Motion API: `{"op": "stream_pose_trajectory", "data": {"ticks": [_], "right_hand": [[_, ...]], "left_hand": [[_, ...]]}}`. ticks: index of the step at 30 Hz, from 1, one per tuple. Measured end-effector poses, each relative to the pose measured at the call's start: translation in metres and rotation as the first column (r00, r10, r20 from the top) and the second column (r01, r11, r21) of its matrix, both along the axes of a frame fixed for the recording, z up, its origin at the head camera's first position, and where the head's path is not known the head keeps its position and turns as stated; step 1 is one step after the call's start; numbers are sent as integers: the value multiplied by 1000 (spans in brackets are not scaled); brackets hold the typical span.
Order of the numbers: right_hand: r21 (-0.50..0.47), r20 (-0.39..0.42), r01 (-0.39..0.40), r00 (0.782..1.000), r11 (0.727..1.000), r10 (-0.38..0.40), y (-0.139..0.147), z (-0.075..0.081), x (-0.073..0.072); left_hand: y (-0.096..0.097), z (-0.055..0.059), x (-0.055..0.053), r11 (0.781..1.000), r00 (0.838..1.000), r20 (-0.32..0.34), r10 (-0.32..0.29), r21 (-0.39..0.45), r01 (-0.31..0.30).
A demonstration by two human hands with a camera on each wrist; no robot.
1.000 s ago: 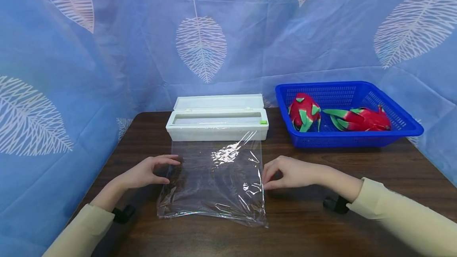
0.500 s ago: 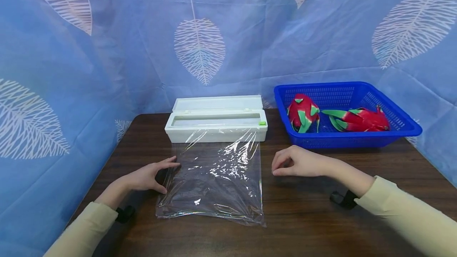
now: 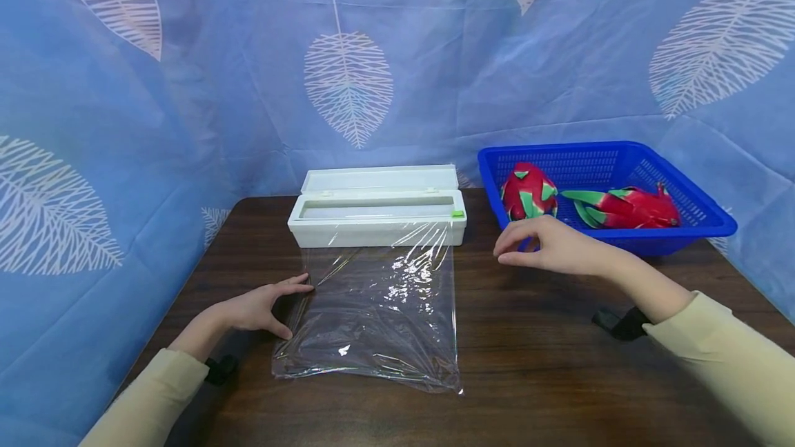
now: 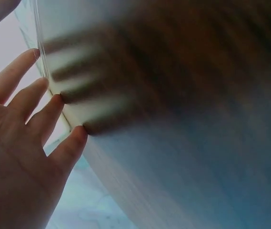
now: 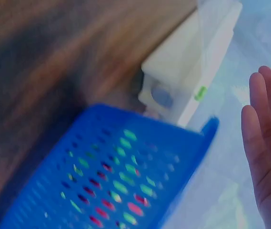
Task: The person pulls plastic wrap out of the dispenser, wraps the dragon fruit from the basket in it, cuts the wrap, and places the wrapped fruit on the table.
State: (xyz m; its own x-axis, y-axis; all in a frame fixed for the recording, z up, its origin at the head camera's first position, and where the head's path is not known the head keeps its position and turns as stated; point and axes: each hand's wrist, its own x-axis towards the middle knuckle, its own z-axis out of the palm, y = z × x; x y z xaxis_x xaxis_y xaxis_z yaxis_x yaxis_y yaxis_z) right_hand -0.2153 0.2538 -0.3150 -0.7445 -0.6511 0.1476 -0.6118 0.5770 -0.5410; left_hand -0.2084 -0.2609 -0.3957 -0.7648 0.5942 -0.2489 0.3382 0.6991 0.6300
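Observation:
A sheet of clear cling film (image 3: 379,323) lies flat on the table, running out of a white dispenser box (image 3: 376,232) whose lid stands raised. My left hand (image 3: 251,308) rests spread at the film's left edge, fingertips touching it; in the left wrist view the fingertips (image 4: 80,131) meet the table surface. Off to the right, my right hand (image 3: 553,247) hovers in the air before the blue basket (image 3: 621,243), fingers loosely bent and holding nothing. Inside the basket are two dragon fruits, one upright (image 3: 528,190) and one on its side (image 3: 640,210).
A green slider (image 3: 457,214) sits at the right end of the dispenser's front. Behind the dark wooden table (image 3: 528,385) hangs a blue cloth (image 3: 435,88) with white leaf prints. The basket's rim rises above the fruit.
My right hand has left the film's right edge and moved up and rightward toward the basket. My left hand has spread a little wider and come down on the film's left edge.

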Motion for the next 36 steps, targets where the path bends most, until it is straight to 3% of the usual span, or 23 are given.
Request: {"op": "stream_pose_trajectory", "data": {"ticks": [10, 16, 25, 31, 36], "right_hand": [[-6, -119, 190, 975, 982, -189, 22, 37, -15], [7, -84, 313, 947, 950, -311, 41, 50, -33], [90, 10, 413, 909, 906, -416, 65, 46, -66], [175, 44, 436, 892, 883, -449, 73, 39, -94], [207, 49, 443, 886, 872, -462, 74, 43, -110]], "left_hand": [[0, 0, 1, 1000, 1000, 11, -4, 22, 3], [-1, 3, 2, 1000, 1000, 21, -2, 31, 2], [-2, 4, 2, 1000, 1000, 21, 5, 20, -6], [-3, 3, 2, 1000, 1000, 22, 13, 11, -14], [-3, 1, 2, 1000, 1000, 22, 3, 19, -4]]}}
